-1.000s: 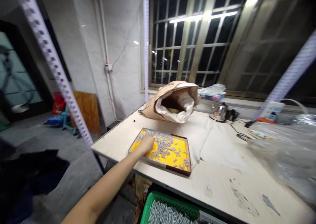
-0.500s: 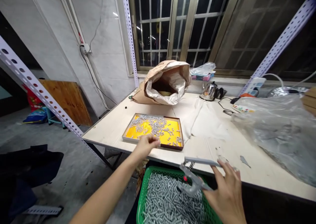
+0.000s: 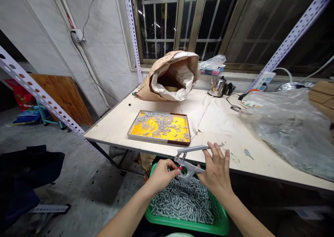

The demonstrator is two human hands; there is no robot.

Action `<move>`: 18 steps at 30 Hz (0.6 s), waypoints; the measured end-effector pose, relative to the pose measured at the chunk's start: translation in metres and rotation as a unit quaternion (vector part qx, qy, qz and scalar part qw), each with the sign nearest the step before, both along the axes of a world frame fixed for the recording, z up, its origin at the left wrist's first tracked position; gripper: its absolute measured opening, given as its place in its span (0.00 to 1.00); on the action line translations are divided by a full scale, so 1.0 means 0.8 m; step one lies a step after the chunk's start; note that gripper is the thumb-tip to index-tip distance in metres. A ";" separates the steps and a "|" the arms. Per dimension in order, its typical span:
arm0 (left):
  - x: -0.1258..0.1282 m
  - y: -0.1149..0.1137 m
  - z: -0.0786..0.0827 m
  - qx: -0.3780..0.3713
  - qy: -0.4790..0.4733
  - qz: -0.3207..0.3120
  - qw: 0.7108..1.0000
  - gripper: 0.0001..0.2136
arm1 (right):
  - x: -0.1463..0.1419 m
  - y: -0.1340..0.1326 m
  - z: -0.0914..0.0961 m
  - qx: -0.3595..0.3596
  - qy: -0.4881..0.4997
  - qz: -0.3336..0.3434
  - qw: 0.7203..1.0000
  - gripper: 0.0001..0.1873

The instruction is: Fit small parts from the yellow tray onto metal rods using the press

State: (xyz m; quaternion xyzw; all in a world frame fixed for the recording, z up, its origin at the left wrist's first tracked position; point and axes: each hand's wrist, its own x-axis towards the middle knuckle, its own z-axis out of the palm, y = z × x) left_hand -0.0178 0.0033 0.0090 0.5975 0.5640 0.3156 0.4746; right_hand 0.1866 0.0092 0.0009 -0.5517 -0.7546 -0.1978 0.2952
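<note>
1. The right hand (image 3: 216, 171), low and centre in the frame, holds a grey spring-loaded hand press (image 3: 190, 157). The thumb sits under the lower body and the fingers reach up along the top lever, a loose grip that seems meant to steady the tool rather than squeeze it.
2. The left hand (image 3: 162, 174) sits just left of the tool. Its fingertips are bunched in a narrow pinch against the tool's head by the red knob. I cannot tell whether a small piece sits between them.
3. The tool hangs directly above a green basket (image 3: 188, 225) at the bottom of the frame, heaped with small metal pins (image 3: 182, 200), probably so that anything released lands in it.
4. Above the hands, a yellow-lined tray (image 3: 156, 140) lies near the front edge of the table (image 3: 112, 125) with loose pins scattered in it, within easy reach.
5. Further up, an open paper sack (image 3: 172, 75) lies on its side with its mouth towards the tray. A kettle (image 3: 219, 86) and a clear plastic bag (image 3: 287, 125) occupy the right.
</note>
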 end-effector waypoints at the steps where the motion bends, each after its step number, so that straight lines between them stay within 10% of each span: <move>1: -0.001 -0.001 0.002 0.002 0.015 -0.010 1.000 0.05 | -0.001 -0.002 0.000 -0.005 0.003 -0.002 1.000 0.24; 18: -0.008 -0.008 0.013 -0.038 -0.027 -0.047 0.998 0.05 | -0.005 -0.009 0.018 0.004 -0.020 0.009 1.000 0.21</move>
